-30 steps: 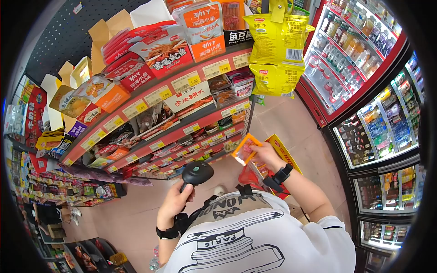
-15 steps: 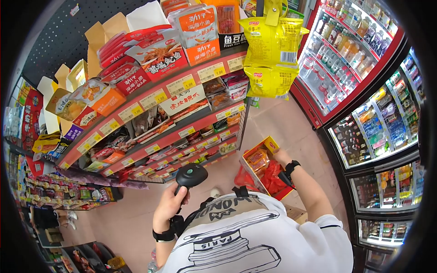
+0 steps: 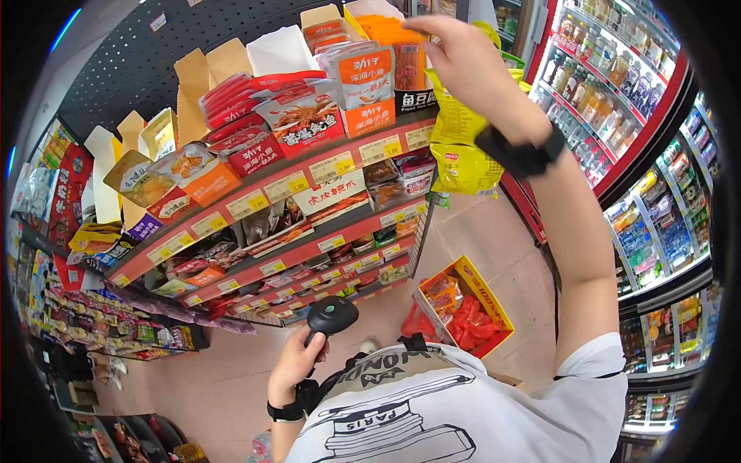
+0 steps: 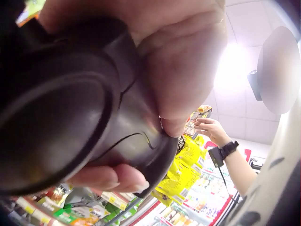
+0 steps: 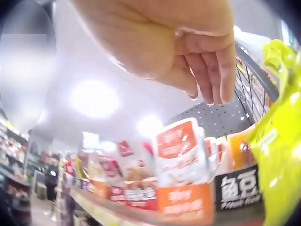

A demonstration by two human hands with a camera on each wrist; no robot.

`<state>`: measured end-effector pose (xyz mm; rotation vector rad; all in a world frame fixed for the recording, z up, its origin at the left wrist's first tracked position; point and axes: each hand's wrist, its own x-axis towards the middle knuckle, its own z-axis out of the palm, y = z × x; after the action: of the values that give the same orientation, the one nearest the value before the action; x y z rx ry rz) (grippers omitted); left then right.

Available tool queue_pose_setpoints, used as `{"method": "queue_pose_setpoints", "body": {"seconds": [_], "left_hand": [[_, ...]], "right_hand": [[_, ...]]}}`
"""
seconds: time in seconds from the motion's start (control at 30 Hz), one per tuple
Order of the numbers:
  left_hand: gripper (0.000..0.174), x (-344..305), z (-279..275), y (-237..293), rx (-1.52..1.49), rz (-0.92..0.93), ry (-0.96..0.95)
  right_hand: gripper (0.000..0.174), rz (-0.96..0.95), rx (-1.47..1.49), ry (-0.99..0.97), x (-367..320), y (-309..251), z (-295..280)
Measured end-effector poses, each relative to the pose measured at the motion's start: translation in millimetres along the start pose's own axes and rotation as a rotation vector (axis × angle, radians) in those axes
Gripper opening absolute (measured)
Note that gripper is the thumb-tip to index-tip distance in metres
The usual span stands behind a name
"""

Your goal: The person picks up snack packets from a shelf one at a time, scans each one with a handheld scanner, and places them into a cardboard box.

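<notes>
In the head view my left hand [image 3: 296, 361] grips a black handheld scanner [image 3: 332, 315] at waist height, thumb on its body. The left wrist view shows the scanner [image 4: 56, 113] up close with fingers wrapped round it. My right hand [image 3: 472, 68] is raised above the top shelf, over the box of orange packets [image 3: 397, 35]. In the right wrist view the right hand [image 5: 188, 52] hangs above the black-fronted box [image 5: 237, 188], fingers relaxed and holding nothing. White-and-orange fish packets [image 3: 366, 81] stand beside that box.
Yellow bags [image 3: 465, 166] hang at the shelf end beneath my right forearm. A yellow-and-red carton [image 3: 494, 309] with packets and a red plastic bag [image 3: 469, 324] stands low in front of my body. Drink coolers [image 3: 610, 69] line the right side.
My right hand has left the carton, where it was a half second ago, and risen to the top shelf. The orange packet it held earlier is gone from it. My left hand still holds the scanner.
</notes>
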<state>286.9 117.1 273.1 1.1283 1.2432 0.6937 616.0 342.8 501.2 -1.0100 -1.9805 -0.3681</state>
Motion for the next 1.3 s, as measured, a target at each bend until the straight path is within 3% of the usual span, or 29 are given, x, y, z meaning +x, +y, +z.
{"method": "queue_pose_setpoints", "body": {"seconds": [0.07,0.13,0.23,0.37,0.5,0.6,0.63,0.7,0.83,0.9,1.03,1.13,1.2,1.3], "left_hand": [[0.027,-4.8,-2.2,-3.3,-0.015,-0.004,0.018],[0.027,-9.1,-3.7,-4.7,-0.007,-0.033,0.051],[0.027,-12.8,-7.0,-7.3,-0.009,-0.029,0.064],[0.027,-13.2,-7.5,-7.2,-0.013,-0.020,0.068],[0.026,-10.7,-5.1,-4.0,-0.018,-0.025,0.048],[0.026,-8.2,-3.5,-1.8,-0.019,-0.022,0.028],[0.026,-7.5,-3.3,-1.4,-0.017,-0.014,0.015],[0.026,-6.2,-2.9,-0.9,-0.013,-0.014,0.011],[0.027,-3.2,-0.3,-0.2,0.005,-0.018,0.002],[0.027,-2.5,1.0,-0.3,-0.001,-0.019,-0.001],[0.027,-2.4,2.0,-1.0,-0.008,-0.020,0.001],[0.028,-3.0,1.1,-2.1,0.000,-0.022,0.004],[0.028,-3.7,1.2,-1.6,0.002,-0.021,0.005],[0.028,-4.3,1.5,-0.8,0.009,-0.023,0.006]], "right_hand": [[0.026,0.004,-0.115,-0.002,24.3,12.0,15.0],[0.030,0.089,-0.240,-0.197,34.1,23.3,31.5],[0.031,0.084,-0.349,-0.284,34.0,28.2,41.7],[0.040,0.056,-0.347,-0.064,29.9,30.1,47.5],[0.045,0.045,-0.352,-0.055,27.4,31.3,48.1],[0.040,0.141,-0.289,-0.301,26.1,27.6,42.8],[0.040,0.142,-0.291,-0.302,24.7,30.1,45.2],[0.038,0.021,-0.341,-0.068,23.5,37.9,53.6],[0.034,-0.029,-0.280,-0.050,29.8,47.9,56.3],[0.034,0.015,-0.409,-0.166,29.5,44.9,56.5],[0.030,0.024,-0.414,-0.104,33.0,43.4,57.1],[0.027,0.015,-0.442,-0.170,33.8,41.8,51.0],[0.017,-0.054,-0.449,-0.160,33.9,40.9,47.1],[0.030,0.082,-0.403,-0.285,36.5,29.1,33.9]]}}
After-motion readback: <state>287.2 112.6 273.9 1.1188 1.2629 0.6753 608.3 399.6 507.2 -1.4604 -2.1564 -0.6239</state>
